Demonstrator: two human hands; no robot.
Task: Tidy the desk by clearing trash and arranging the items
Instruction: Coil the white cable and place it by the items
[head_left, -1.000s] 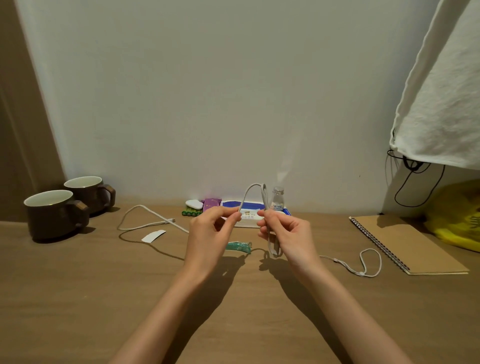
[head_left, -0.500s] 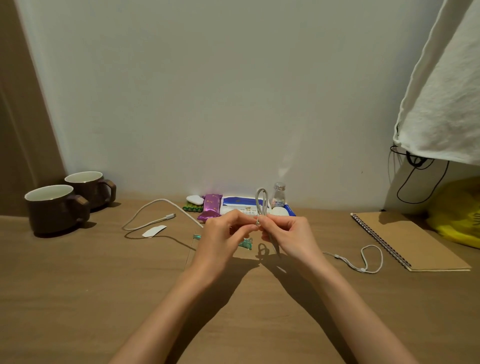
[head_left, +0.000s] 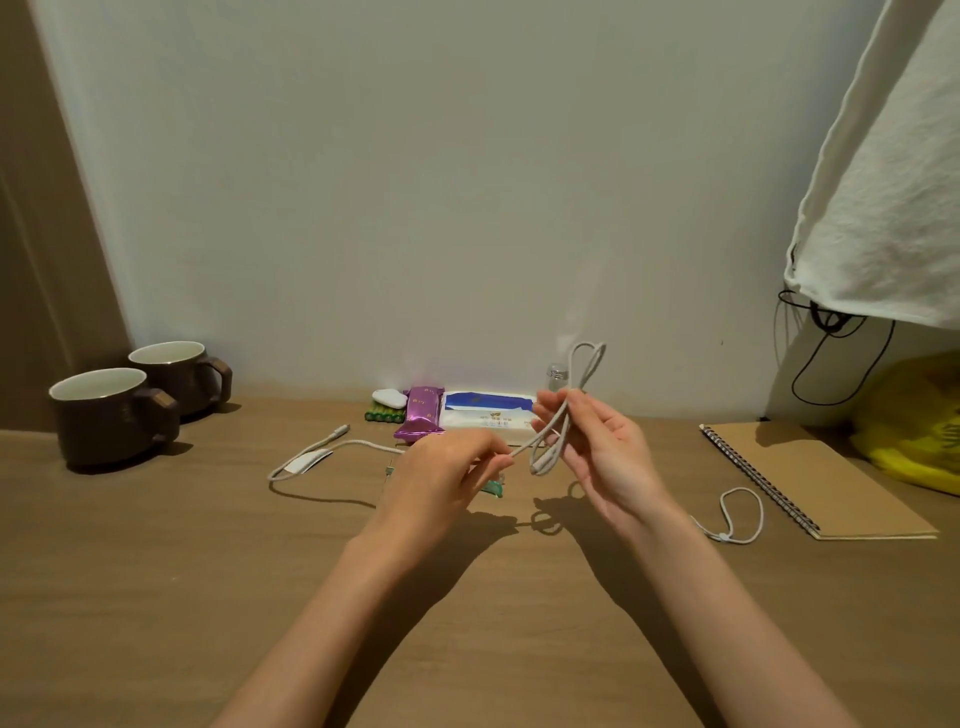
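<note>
Fingers (head_left: 496, 460) of the left hand (head_left: 441, 475) pinched the white cable (head_left: 558, 431), feeding slack for coiling; its tail trailed left on the worktop (head_left: 156, 571). Right hand (head_left: 597, 452) gripped the gathered loops upright, clear of the surface, fingers loosely curled to keep them stacked.

Plain pale wall (head_left: 415, 182) behind wood desk (head_left: 156, 597); brown panel (head_left: 36, 260) at left.

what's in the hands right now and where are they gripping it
Both hold the white cable. The right hand grips its gathered loops at their middle; the left hand pinches the free run that trails off to the desk.
</note>
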